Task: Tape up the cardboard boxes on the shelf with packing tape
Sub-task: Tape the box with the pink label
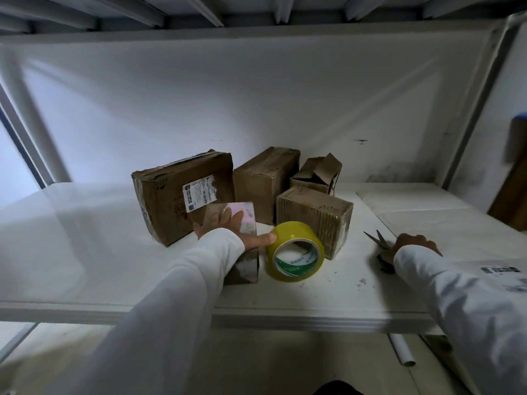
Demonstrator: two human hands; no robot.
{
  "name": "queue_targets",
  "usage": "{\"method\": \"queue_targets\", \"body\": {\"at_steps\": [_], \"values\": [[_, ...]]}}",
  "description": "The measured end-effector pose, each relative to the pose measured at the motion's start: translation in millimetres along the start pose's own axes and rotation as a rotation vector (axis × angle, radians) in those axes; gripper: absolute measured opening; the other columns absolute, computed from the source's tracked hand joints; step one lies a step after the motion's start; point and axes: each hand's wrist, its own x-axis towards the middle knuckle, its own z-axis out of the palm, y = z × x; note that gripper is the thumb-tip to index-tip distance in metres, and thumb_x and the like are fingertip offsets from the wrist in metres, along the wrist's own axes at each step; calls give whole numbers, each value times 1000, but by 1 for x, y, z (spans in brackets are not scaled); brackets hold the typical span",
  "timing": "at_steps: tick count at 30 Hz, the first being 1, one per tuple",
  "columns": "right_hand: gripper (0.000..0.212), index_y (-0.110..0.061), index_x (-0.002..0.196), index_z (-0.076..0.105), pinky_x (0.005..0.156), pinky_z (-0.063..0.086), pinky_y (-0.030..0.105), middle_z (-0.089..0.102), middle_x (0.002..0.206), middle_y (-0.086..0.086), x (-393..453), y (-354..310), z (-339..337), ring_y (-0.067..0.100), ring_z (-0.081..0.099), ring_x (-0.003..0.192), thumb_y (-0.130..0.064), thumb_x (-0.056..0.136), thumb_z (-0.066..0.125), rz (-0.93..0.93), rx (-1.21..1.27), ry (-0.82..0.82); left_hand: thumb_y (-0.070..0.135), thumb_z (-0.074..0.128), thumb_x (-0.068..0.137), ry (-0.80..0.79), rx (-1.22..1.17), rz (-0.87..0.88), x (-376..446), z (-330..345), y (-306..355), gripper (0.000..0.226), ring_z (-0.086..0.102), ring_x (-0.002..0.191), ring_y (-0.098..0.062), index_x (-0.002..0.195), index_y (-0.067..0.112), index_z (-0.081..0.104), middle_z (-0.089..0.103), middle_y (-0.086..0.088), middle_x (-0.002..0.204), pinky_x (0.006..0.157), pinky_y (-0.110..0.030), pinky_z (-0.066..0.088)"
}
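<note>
Resting on the small front box [245, 223], the left hand [236, 226] lies with fingers [228, 216] straight and spread, thumb touching the yellow tape roll [295, 249] just right of that box, apparently steadying it for sealing. The right hand [415, 245], well right of the roll, grips the scissors [380, 240], fingers curled on the handles, blades apart, presumably ready to cut. Four more cardboard boxes [182, 195] stand behind the roll on the shelf [285, 309].

scissors [380, 243]: handles hidden under the right hand [413, 245]
small box [242, 223]: middle covered by the left hand [239, 229]
brown object [513, 195]: cut off by the right edge
</note>
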Motion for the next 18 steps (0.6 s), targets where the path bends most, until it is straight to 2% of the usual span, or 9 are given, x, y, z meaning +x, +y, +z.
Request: {"method": "queue_targets", "body": {"at_steps": [2, 4, 7, 8, 10, 12, 13, 16, 18], "values": [[34, -13, 98, 61, 75, 45, 26, 58, 86, 5, -2, -2, -4, 25, 57, 88, -36, 75, 70, -29, -35, -25, 95, 21, 38, -6, -6, 3, 0, -1, 0, 131, -14, 146, -25, 151, 34, -4, -13, 5, 159, 112, -63, -3], [27, -16, 80, 55, 72, 43, 24, 50, 71, 2, -4, -4, -7, 23, 54, 79, -37, 74, 71, -43, -106, -53, 95, 21, 37, -9, 0, 4, -1, -2, 1, 131, -13, 146, -25, 151, 34, -4, -13, 5, 159, 112, -64, -3], [24, -21, 79, 54, 69, 43, 24, 53, 62, 0, -11, -8, -16, 20, 53, 73, -39, 75, 69, -41, -136, -101, 96, 26, 46, -17, -4, 3, 2, -2, -1, 126, -14, 146, -26, 151, 33, -5, -13, 4, 159, 113, -62, -2], [20, -23, 78, 51, 66, 42, 24, 54, 49, -2, -13, -7, -20, 19, 52, 69, -38, 81, 65, -50, -78, -137, 96, 27, 47, -27, -9, 7, 4, -2, -1, 127, -14, 146, -26, 151, 32, -6, -14, 2, 159, 114, -61, -2], [30, -21, 65, 42, 61, 39, 25, 42, 27, -3, -15, -7, -26, 15, 53, 53, -32, 89, 56, -56, 28, -282, 95, 28, 47, -57, -5, 17, 9, -3, -1, 129, -15, 145, -27, 151, 28, -8, -16, -1, 159, 116, -57, -2], [35, -11, 56, 48, 54, 37, 25, 45, 34, 3, -14, -5, -30, 19, 45, 34, -23, 86, 60, -56, 277, -367, 93, 31, 51, -95, 7, 26, 14, -5, 0, 129, -16, 145, -27, 152, 23, -10, -17, -4, 159, 117, -52, -3], [32, -7, 55, 53, 49, 36, 21, 50, 44, 7, -13, -2, -34, 19, 42, 34, -20, 83, 62, -68, 385, -344, 92, 33, 52, -114, 5, 27, 14, -7, 1, 130, -16, 145, -27, 152, 22, -11, -18, -5, 159, 117, -51, -3], [23, -3, 77, 61, 40, 31, 14, 63, 68, 12, -14, -4, -52, 17, 45, 41, -22, 88, 56, -137, 603, -327, 92, 36, 51, -138, -27, 17, 13, -10, 5, 131, -13, 146, -28, 152, 22, -9, -16, -6, 159, 118, -50, 0], [17, -7, 84, 60, 43, 35, 16, 69, 80, 9, -22, -12, -68, 17, 53, 58, -18, 92, 50, -218, 788, -350, 94, 32, 32, -129, -94, -5, 11, -10, 10, 145, -12, 146, -30, 152, 23, -9, -17, -7, 159, 118, -52, 2]]}}
